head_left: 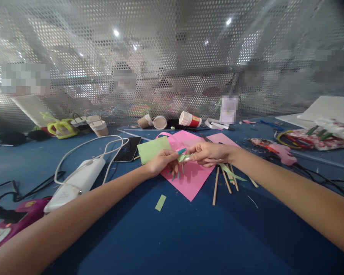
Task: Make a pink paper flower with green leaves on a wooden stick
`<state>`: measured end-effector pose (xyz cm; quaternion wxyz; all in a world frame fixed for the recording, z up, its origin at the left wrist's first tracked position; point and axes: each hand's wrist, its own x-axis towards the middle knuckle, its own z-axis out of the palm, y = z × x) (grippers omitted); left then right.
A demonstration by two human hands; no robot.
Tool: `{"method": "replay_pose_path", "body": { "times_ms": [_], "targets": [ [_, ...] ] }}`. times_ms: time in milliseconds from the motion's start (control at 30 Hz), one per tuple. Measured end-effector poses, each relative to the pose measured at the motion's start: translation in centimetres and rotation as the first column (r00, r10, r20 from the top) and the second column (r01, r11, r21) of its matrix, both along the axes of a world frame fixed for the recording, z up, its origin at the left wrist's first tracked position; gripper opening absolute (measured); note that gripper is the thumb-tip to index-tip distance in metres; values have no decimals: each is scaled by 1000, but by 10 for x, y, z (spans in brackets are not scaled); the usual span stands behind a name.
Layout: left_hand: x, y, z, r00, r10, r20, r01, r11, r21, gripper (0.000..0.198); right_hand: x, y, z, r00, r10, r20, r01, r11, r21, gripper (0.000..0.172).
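Over a pink paper sheet (pixel 190 185), my left hand (pixel 162 162) pinches the end of a narrow light green paper strip (pixel 232 172) between thumb and finger. My right hand (pixel 208 152) grips the same strip close by; its tail hangs out below that hand to the right. The fingertips of both hands nearly meet, and part of the strip is hidden by them. A light green paper sheet (pixel 151 149) lies beside my left hand. Several wooden sticks (pixel 215 187) rest below my right hand. A small green paper rectangle (pixel 160 203) lies nearer me.
On the left are a white power bank (pixel 88 173) with its cable and a black phone (pixel 128 149). Stacked paper cups (pixel 189 119) lie on their side at the back, before a perforated metal screen (pixel 172 65). A pink glue gun (pixel 281 152) lies at right.
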<state>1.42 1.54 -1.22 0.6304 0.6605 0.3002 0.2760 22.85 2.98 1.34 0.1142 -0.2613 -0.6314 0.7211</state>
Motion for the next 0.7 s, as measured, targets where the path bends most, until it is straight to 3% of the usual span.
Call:
{"method": "replay_pose_path", "body": {
  "times_ms": [467,700],
  "targets": [
    [0,0,-1,999,43,3,-43,998,45,39,-4,-7,5,996,-64,57,55,988,148,26],
    [1,1,-3,997,74,-38,-66,981,184,45,-10,-12,7,992,-103,74,86,975,204,35]
  ]
}}
